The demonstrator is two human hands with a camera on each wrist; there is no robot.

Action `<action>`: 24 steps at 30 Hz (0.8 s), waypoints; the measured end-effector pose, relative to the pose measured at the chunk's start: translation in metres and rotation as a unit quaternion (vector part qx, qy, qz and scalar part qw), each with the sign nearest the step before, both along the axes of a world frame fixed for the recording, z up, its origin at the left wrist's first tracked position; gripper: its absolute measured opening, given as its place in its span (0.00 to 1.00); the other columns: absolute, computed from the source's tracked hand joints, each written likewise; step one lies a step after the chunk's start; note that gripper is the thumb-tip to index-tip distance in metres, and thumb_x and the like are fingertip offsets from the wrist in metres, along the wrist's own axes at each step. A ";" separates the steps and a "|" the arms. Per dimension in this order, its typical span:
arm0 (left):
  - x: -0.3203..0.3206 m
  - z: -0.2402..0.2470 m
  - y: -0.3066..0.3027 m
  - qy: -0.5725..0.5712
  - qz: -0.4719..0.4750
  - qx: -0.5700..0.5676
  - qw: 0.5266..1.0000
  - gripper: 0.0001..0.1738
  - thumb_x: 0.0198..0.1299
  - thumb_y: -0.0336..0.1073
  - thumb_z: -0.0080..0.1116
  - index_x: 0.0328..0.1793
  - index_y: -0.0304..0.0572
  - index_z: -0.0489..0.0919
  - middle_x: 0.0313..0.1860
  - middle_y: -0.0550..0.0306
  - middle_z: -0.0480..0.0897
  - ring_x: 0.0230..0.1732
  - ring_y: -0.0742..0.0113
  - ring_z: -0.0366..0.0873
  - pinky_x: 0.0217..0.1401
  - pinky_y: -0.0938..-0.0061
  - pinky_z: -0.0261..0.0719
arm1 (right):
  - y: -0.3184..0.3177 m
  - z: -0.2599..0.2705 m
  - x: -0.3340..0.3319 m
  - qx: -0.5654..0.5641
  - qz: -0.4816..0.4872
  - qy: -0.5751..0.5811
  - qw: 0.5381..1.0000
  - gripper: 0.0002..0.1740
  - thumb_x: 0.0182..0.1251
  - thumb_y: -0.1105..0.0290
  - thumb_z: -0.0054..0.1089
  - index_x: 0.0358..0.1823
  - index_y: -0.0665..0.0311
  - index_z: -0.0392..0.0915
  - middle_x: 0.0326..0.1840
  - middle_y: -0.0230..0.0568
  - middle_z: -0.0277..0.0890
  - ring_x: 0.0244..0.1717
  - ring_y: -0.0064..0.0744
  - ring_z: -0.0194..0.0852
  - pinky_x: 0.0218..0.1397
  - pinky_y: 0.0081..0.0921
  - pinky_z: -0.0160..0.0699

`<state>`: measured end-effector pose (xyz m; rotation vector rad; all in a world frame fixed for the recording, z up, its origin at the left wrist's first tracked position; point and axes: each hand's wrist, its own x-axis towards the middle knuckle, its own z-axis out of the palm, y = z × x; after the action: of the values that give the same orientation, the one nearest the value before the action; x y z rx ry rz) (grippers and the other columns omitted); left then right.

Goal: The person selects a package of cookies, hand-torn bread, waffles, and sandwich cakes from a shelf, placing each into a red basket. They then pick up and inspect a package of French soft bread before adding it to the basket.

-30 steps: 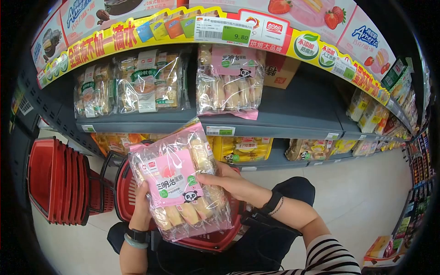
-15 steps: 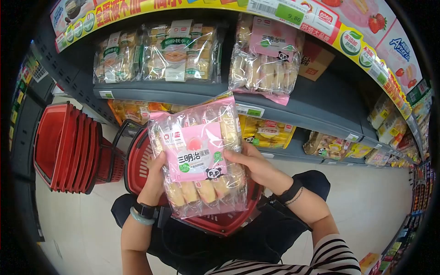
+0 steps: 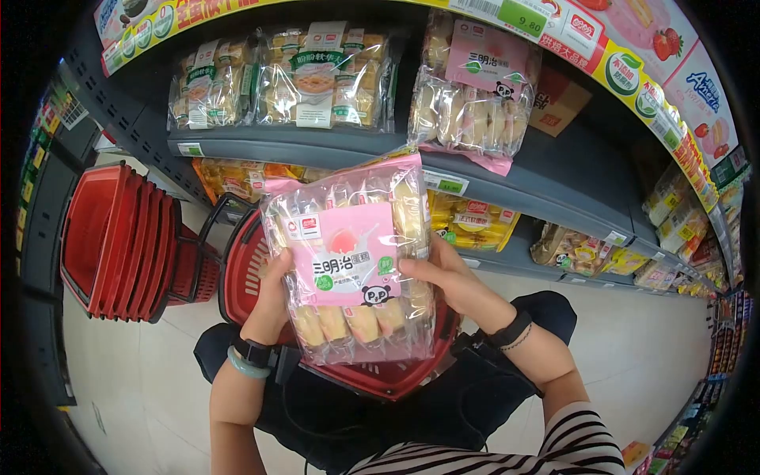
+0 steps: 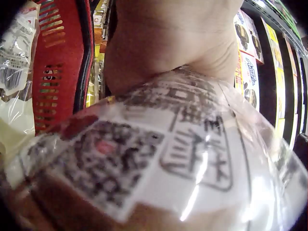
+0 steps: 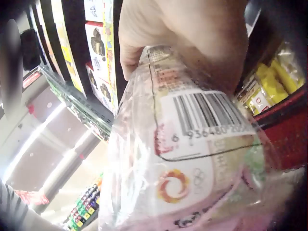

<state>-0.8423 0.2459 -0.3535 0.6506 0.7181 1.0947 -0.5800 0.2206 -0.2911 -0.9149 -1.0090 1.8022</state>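
A clear bag of sandwich cakes (image 3: 348, 257) with a pink label and a panda faces up in the head view, over a red shopping basket (image 3: 241, 281). My left hand (image 3: 267, 297) grips its left edge, thumb at the side. On the other edge my right hand (image 3: 459, 285) holds it, thumb laid across the front and fingers behind. The left wrist view has the bag's back with a QR code (image 4: 108, 161) close up. In the right wrist view a barcode (image 5: 209, 113) shows on the bag below the hand.
Stacked red baskets (image 3: 127, 245) stand at the left. Ahead, a grey shelf (image 3: 317, 142) carries bagged breads (image 3: 321, 79) and another pink-labelled cake bag (image 3: 475, 87). Yellow bread bags (image 3: 473, 222) lie on the lower shelf. A price strip (image 3: 522, 17) runs along the upper edge.
In the head view, the shelves, bag and both hands have shifted right and up, mostly within the first half second. Both hands keep their hold on the bag, which now appears more upright.
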 end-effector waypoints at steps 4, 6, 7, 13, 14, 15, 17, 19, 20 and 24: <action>-0.001 -0.005 0.000 -0.026 0.003 0.000 1.000 0.30 0.62 0.47 0.51 0.64 0.33 0.64 0.56 0.47 0.74 0.53 0.60 0.77 0.55 0.67 0.76 | -0.004 0.001 0.001 0.058 -0.004 -0.034 0.998 0.36 0.62 0.65 0.60 0.66 0.71 0.53 0.62 0.40 0.62 0.62 0.26 0.59 0.63 0.24 0.60; -0.003 -0.005 0.000 -0.031 -0.001 0.003 1.000 0.30 0.62 0.46 0.51 0.64 0.33 0.64 0.57 0.47 0.74 0.53 0.60 0.77 0.56 0.67 0.76 | -0.003 -0.003 0.003 0.046 -0.002 -0.040 0.998 0.36 0.62 0.64 0.59 0.67 0.70 0.53 0.62 0.40 0.62 0.62 0.26 0.59 0.63 0.24 0.59; -0.002 -0.005 0.001 -0.043 -0.011 -0.001 0.999 0.29 0.63 0.46 0.51 0.64 0.33 0.65 0.57 0.47 0.74 0.53 0.60 0.76 0.57 0.66 0.75 | -0.001 -0.005 0.004 0.035 -0.001 -0.047 0.998 0.36 0.63 0.63 0.57 0.67 0.70 0.53 0.62 0.40 0.63 0.62 0.26 0.59 0.62 0.23 0.59; 0.000 -0.004 0.001 -0.060 -0.022 -0.007 0.998 0.29 0.62 0.46 0.52 0.62 0.31 0.66 0.56 0.46 0.75 0.54 0.59 0.76 0.58 0.66 0.74 | -0.001 -0.014 0.005 0.031 -0.011 -0.028 0.999 0.36 0.63 0.62 0.54 0.68 0.70 0.52 0.64 0.41 0.61 0.63 0.27 0.57 0.65 0.24 0.55; 0.001 -0.003 0.001 -0.059 -0.020 -0.007 0.998 0.29 0.62 0.46 0.52 0.62 0.31 0.66 0.56 0.46 0.75 0.54 0.59 0.76 0.58 0.66 0.74 | 0.000 -0.014 0.005 0.030 -0.009 -0.027 0.999 0.36 0.63 0.62 0.54 0.68 0.70 0.52 0.64 0.41 0.61 0.63 0.27 0.57 0.65 0.24 0.55; 0.001 -0.003 0.000 -0.054 -0.016 -0.005 0.998 0.29 0.62 0.45 0.52 0.62 0.31 0.66 0.55 0.46 0.76 0.53 0.59 0.77 0.57 0.66 0.75 | 0.000 -0.013 0.005 0.026 -0.009 -0.021 0.999 0.35 0.63 0.63 0.54 0.68 0.70 0.52 0.64 0.42 0.61 0.63 0.28 0.57 0.65 0.25 0.54; 0.000 -0.001 0.000 -0.040 -0.019 0.002 0.999 0.28 0.62 0.45 0.52 0.61 0.30 0.67 0.54 0.46 0.77 0.52 0.60 0.77 0.57 0.67 0.75 | 0.000 -0.014 0.005 0.022 -0.007 -0.015 1.000 0.35 0.63 0.63 0.53 0.68 0.70 0.52 0.65 0.43 0.61 0.64 0.29 0.58 0.66 0.26 0.54; 0.002 0.002 0.000 -0.042 -0.025 0.002 0.999 0.29 0.62 0.45 0.52 0.61 0.30 0.67 0.54 0.46 0.76 0.52 0.61 0.77 0.57 0.67 0.75 | 0.000 -0.016 0.005 0.002 -0.009 -0.003 1.000 0.35 0.64 0.63 0.52 0.68 0.70 0.51 0.65 0.44 0.60 0.64 0.30 0.58 0.67 0.27 0.53; 0.003 0.004 0.001 -0.045 -0.033 0.003 0.998 0.29 0.62 0.46 0.52 0.62 0.30 0.67 0.54 0.46 0.76 0.52 0.61 0.77 0.57 0.68 0.75 | 0.000 -0.016 0.004 0.002 -0.008 -0.003 1.000 0.35 0.64 0.63 0.52 0.68 0.70 0.51 0.65 0.44 0.60 0.64 0.30 0.58 0.67 0.27 0.53; 0.005 0.005 0.003 0.009 -0.052 0.016 0.998 0.36 0.61 0.54 0.49 0.68 0.37 0.60 0.60 0.47 0.71 0.58 0.59 0.73 0.61 0.65 0.71 | 0.001 -0.013 0.001 -0.002 -0.030 -0.019 0.999 0.35 0.66 0.60 0.51 0.69 0.70 0.50 0.65 0.44 0.60 0.64 0.30 0.58 0.67 0.26 0.54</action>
<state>-0.8371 0.2484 -0.3484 0.7182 0.6747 1.0073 -0.5792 0.2220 -0.3044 -0.9752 -0.9929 1.7432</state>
